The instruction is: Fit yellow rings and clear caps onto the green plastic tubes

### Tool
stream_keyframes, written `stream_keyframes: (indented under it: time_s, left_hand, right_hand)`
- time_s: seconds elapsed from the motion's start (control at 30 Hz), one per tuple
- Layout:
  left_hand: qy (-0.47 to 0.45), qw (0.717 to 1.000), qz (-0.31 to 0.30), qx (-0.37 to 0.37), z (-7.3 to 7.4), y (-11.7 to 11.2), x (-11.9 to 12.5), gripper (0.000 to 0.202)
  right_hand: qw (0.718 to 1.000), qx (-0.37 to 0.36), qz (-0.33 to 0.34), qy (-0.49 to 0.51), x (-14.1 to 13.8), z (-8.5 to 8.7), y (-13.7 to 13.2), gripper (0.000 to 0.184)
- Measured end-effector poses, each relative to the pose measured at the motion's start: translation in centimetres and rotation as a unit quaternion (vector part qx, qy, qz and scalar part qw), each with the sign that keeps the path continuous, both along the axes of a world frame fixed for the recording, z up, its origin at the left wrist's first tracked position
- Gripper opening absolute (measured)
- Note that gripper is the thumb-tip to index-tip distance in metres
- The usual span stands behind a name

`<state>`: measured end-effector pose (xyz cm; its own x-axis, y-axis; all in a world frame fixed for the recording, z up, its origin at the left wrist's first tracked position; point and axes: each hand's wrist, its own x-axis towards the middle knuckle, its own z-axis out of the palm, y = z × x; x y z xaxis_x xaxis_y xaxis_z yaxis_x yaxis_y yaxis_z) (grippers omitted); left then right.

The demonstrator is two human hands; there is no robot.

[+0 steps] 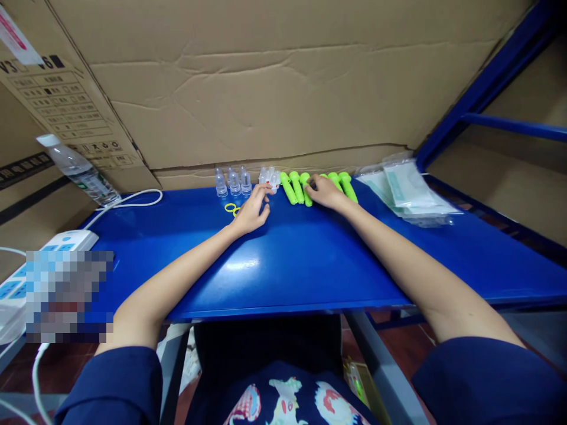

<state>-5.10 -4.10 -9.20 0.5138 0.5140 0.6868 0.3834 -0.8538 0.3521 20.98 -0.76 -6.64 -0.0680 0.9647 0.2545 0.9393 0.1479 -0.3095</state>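
My left hand (252,211) is over the blue table, fingers apart and loosely bent. Its fingertips come up to a small cluster of clear-and-white plastic pieces (268,177) with red spots. Yellow rings (230,208) lie beside that hand, one partly hidden by it. My right hand (325,192) is over a row of bright green plastic sticks with rounded heads (289,189). Its fingers curl down with the tips at one green stick (306,192), and the hand hides parts of its neighbours. Three clear plastic bottle-shaped pieces (234,182) stand left of the cluster.
Flat clear plastic bags (410,189) lie at the right back. A water bottle (80,171) leans at the left, near a white cable (142,198) and a power strip (66,242). Cardboard (266,106) walls the back; a blue frame (465,100) rises at right.
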Motion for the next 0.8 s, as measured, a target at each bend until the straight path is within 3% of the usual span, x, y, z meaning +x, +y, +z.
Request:
stream_keyframes:
  time_s: [0.13,0.33,0.43,0.53,0.6,0.7,0.8]
  left_hand:
    - [0.005,1.000,0.000,-0.008,0.0,0.0,0.0,0.034]
    - [0.024,1.000,0.018,-0.006,0.3,-0.4,0.1,0.031]
    - [0.045,0.992,0.122,-0.002,0.8,-1.0,0.1,0.028]
    - [0.096,0.957,0.274,-0.012,1.3,-1.7,0.2,0.029]
    - [0.139,0.932,0.335,-0.025,1.4,-2.0,0.3,0.031]
    - [0.163,0.914,0.370,-0.045,1.1,-1.9,0.3,0.033]
    - [0.149,0.921,0.356,-0.052,0.6,-1.4,0.2,0.029]
  right_hand:
    - [0.998,0.040,-0.010,-0.054,0.7,0.9,-0.4,0.030]
    - [0.986,-0.066,-0.022,-0.150,0.7,1.9,-1.2,0.038]
    - [0.982,-0.076,-0.017,-0.173,0.4,1.7,-1.2,0.043]
    - [0.983,-0.059,-0.018,-0.173,0.3,1.5,-1.1,0.043]
    - [0.985,-0.035,-0.032,-0.166,0.4,1.5,-1.2,0.041]
    - [0.986,0.009,-0.061,-0.152,0.5,1.6,-1.4,0.041]
    - [0.987,0.025,-0.073,-0.141,0.6,1.5,-1.6,0.041]
